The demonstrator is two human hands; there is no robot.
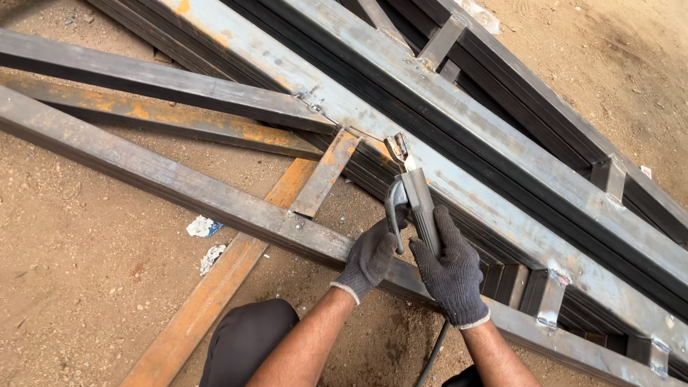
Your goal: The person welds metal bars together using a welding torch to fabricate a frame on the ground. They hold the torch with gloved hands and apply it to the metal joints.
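Dirt ground [86, 272] lies under rusty steel tubes [215, 197]; both gloved hands, left hand [369, 256] and right hand [451, 272], grip the electrode holder [416, 201], whose tip could slip off the joint [358, 136].

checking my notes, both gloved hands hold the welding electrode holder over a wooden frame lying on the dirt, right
Not quite: the head view shows a frame of rusty steel tubing, not wood. The rest stands: the left hand and right hand, both gloved, hold the electrode holder over it, on dirt.

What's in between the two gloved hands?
The grey welding electrode holder. In the head view, the left hand and right hand grip it from either side, its tip toward the steel beam.
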